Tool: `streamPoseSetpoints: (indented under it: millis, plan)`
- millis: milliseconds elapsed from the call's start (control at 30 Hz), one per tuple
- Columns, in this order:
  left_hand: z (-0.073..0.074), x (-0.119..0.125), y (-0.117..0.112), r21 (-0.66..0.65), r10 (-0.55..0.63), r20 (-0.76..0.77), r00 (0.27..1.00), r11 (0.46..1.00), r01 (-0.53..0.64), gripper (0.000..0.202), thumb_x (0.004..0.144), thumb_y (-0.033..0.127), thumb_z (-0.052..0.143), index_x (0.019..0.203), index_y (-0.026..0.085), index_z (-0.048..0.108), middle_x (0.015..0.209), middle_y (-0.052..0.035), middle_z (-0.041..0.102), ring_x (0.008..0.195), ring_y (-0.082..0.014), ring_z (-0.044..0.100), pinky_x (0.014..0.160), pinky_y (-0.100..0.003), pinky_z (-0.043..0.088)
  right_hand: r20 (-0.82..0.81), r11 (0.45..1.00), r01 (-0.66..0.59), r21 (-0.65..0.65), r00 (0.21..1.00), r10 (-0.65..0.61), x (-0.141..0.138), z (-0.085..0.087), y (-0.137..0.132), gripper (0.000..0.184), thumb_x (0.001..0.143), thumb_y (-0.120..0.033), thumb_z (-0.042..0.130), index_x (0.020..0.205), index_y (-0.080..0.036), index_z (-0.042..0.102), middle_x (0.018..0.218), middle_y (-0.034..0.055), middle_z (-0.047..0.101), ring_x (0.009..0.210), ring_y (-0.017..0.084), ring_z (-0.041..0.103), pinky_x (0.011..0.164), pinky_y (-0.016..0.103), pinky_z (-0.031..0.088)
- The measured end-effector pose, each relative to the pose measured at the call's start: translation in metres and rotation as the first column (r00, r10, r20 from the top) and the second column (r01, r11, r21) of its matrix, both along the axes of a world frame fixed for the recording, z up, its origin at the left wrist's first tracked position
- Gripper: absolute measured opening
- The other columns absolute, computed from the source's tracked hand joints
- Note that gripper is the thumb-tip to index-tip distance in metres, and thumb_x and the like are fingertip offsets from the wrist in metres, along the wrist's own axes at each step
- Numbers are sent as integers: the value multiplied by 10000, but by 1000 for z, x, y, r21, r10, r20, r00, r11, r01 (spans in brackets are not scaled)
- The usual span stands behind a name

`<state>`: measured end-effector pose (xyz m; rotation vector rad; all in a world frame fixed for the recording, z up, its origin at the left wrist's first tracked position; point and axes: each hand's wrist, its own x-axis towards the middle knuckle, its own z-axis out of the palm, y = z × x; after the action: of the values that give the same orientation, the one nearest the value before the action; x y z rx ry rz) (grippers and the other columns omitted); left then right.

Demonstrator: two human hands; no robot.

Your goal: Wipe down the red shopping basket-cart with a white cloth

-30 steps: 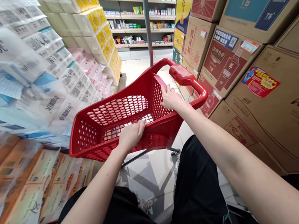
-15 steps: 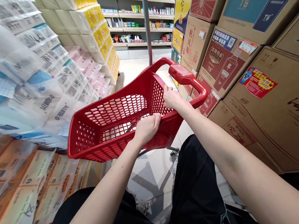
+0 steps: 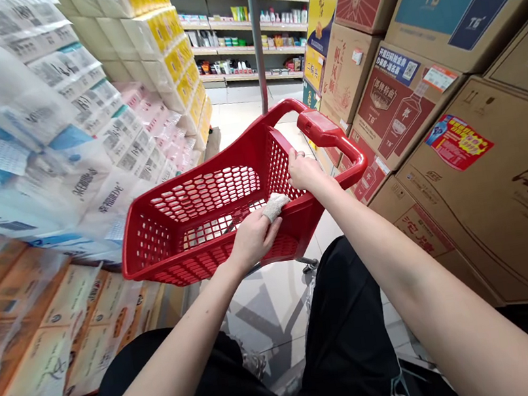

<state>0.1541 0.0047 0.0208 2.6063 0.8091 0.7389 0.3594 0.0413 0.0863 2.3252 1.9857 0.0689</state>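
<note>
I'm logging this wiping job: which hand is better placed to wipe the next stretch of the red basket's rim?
Left, probably. The left hand holds the white cloth against the near rim of the red basket, while the right hand grips the rim beside the handle, apparently steadying it.

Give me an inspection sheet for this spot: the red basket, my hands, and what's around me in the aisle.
Surface: pale tiled floor under the basket.
Job's things: red basket with mesh walls; white cloth on its near rim.
Clutter: nothing seen.
Hands: left hand holds the white cloth against the near rim; right hand is curled over the rim beside the handle.
Cables: nothing seen.
Surroundings: cardboard cartons stacked on the right, wrapped tissue packs stacked on the left, stocked shelves and a grey pole ahead.
</note>
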Motion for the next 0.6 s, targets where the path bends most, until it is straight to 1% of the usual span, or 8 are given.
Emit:
streamPoseSetpoints:
  millis: [67,200,300,367,467,600]
  plan:
    - [3,6,-1,18,15,-54,998,1000,-14,445,1002,393,329,1304,160,558,1308,-137,608,1252,-257,540,1053,-398,430,5,1000,-9,3,1000,9,0,-1,0,860,892,-283,545,1512,112,99,1384,383,413,1157,360,577,943,438,498]
    - [9,17,-1,28,59,-146,988,998,-55,434,1018,380,286,1331,185,516,1266,-119,615,1231,-242,552,1028,-379,446,-13,1000,-9,5,1000,9,0,0,-1,865,893,-280,548,1521,100,89,1389,384,414,1164,366,570,946,447,486]
    - [5,16,0,70,69,-182,981,996,-57,436,1023,367,257,1339,190,500,1244,-121,619,1206,-242,563,1010,-377,452,-17,1000,10,12,1000,-10,0,0,-1,878,886,-295,572,1524,91,109,1387,378,425,1160,367,574,942,436,489]
    - [0,11,1,108,93,-209,974,992,-71,445,1023,363,242,1307,171,525,1217,-137,628,1172,-257,577,996,-390,456,-10,1000,23,17,1000,-23,0,-1,0,884,882,-307,584,1524,87,120,1387,380,422,1143,369,587,926,432,501]
    - [-8,-5,6,136,130,-250,960,986,-98,453,1017,363,242,1271,153,554,1191,-158,636,1120,-276,596,973,-405,462,1,1000,22,5,1000,-22,0,-3,2,890,884,-319,586,1520,92,118,1385,387,414,1134,366,598,919,432,510]
    - [-14,-34,12,130,133,-289,948,987,-98,431,1009,358,271,1332,211,515,1268,-129,614,1173,-264,575,1019,-397,434,12,1000,14,7,1000,-14,1,-5,3,905,878,-322,596,1520,92,111,1383,376,422,1162,348,585,932,406,511]
